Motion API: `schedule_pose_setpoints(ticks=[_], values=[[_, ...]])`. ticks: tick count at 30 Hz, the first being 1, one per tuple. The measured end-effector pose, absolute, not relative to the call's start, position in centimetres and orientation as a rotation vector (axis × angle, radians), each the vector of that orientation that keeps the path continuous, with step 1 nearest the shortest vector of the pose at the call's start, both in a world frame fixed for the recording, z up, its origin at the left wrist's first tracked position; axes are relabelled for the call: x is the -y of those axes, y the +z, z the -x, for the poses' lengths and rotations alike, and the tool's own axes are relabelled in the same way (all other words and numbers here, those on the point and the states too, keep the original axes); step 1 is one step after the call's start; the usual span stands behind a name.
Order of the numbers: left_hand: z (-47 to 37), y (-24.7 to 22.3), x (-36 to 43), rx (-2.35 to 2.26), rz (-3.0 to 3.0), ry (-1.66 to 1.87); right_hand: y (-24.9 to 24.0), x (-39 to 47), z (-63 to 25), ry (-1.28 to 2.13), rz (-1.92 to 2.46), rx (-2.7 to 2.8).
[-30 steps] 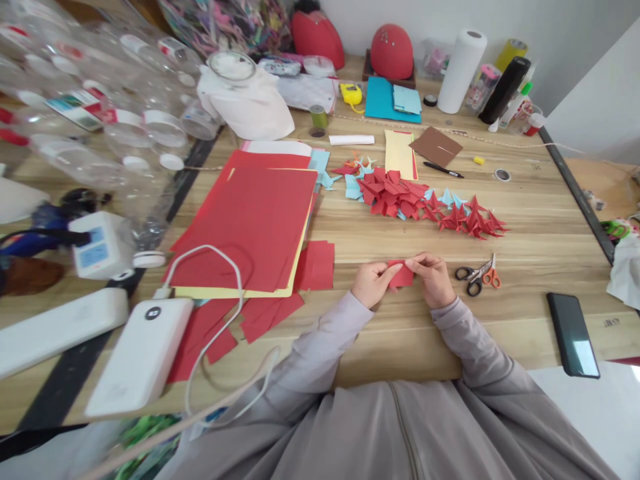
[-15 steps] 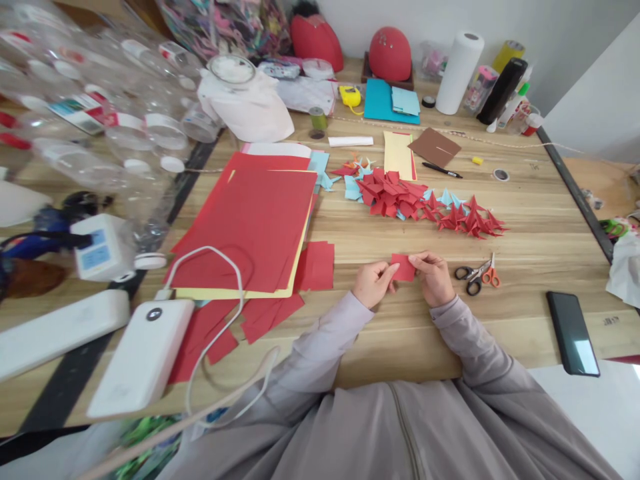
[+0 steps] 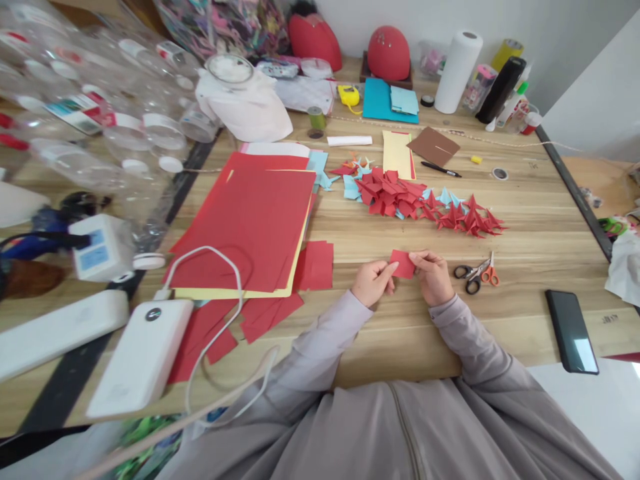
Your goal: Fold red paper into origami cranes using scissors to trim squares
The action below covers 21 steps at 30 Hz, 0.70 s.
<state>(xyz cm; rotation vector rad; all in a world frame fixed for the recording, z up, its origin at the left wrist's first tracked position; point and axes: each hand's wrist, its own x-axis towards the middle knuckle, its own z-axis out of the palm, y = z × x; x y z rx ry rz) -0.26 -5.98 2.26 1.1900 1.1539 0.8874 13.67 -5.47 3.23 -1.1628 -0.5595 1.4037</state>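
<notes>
A small red square of paper is stretched between my two hands, just above the wooden table. My left hand pinches its left edge between thumb and fingers. On the opposite side, my right hand grips the upper right corner. Two pairs of scissors, one with black handles and one with orange handles, lie to the right of my right hand. Beyond my hands rests a heap of folded red paper pieces with some light blue ones among them. Cut red paper pieces lie left of my left hand.
Large red sheets are stacked at the left, near a white power bank with a looped cable. Plastic bottles crowd the far left. A phone lies at the right, and a pen beyond the heap.
The red square has tilted slightly and risen a little at its upper left. Both hands keep their hold in nearly the same place.
</notes>
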Motion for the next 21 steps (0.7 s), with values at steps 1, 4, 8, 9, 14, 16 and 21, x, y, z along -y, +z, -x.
schedule_pose_setpoints(ticks=[1, 4, 8, 9, 14, 16, 21], values=[[0.33, 2.42, 6.01, -1.178, -1.232, 0.882, 3.28, 5.49, -13.64, 1.406, 1.159, 0.555], [0.41, 2.7, 6.03, -1.198, -1.272, 0.865, 3.35, 5.53, -13.6, 1.405, 1.154, 0.561], [0.14, 2.51, 5.96, -1.108, -1.095, 0.935, 3.23, 5.52, -13.55, 1.395, 1.136, 0.556], [0.03, 2.43, 5.94, -1.071, -1.03, 0.967, 3.18, 5.52, -13.53, 1.39, 1.132, 0.555], [-0.23, 2.23, 5.98, -0.956, -0.877, 1.063, 2.85, 5.59, -13.53, 1.364, 1.126, 0.607], [-0.14, 2.18, 6.0, -0.973, -0.877, 1.089, 2.77, 5.62, -13.65, 1.385, 1.116, 0.64], [0.18, 2.13, 6.11, -1.018, -1.02, 1.012, 2.93, 5.86, -13.78, 1.39, 1.155, 0.842]])
